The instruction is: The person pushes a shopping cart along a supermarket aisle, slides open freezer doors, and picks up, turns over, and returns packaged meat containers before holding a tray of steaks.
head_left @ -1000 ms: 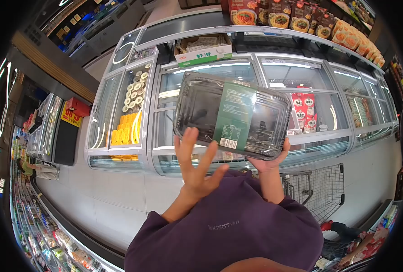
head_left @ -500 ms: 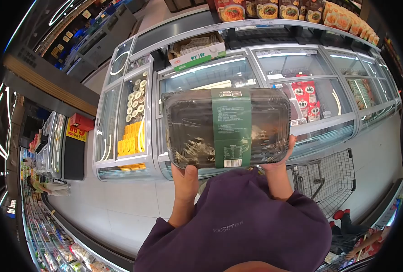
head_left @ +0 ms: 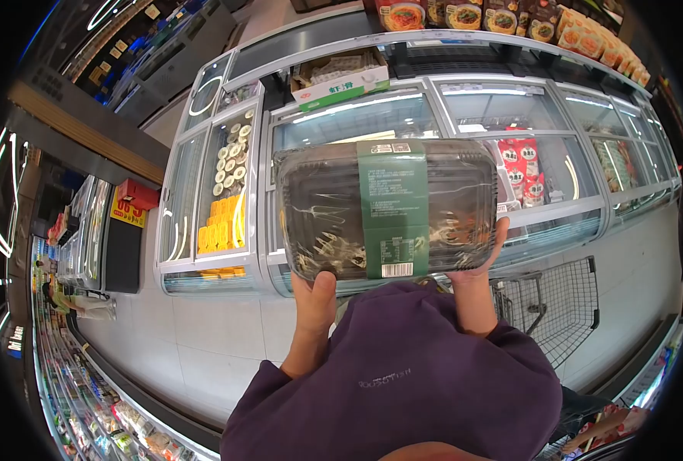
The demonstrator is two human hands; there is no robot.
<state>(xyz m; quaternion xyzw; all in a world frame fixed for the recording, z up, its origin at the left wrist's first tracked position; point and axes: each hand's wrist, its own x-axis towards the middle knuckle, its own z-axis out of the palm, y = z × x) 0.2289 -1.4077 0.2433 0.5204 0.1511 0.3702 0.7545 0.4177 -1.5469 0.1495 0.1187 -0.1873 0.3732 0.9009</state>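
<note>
A black plastic-wrapped tray [head_left: 318,207] with a green paper band [head_left: 394,207] around its middle is held up in front of my chest. My left hand [head_left: 314,296] grips its lower left corner, thumb on the near edge and the other fingers hidden beneath. At the lower right corner my right hand [head_left: 476,269] holds it, with fingers along the right side. The band carries small print and a barcode near the bottom edge. Some light and orange bits show dimly through the wrap.
Glass-topped freezers [head_left: 545,173] stand ahead, holding yellow packs [head_left: 220,227] and red-white bags [head_left: 521,173]. A white-green carton [head_left: 340,83] sits on the shelf above. To the right is a wire shopping cart [head_left: 560,307]. People stand at far left and lower right.
My left hand, spread a second ago, has closed on the tray's left corner. The tray has gone from tilted to nearly level, and its near edge has since risen slightly.
</note>
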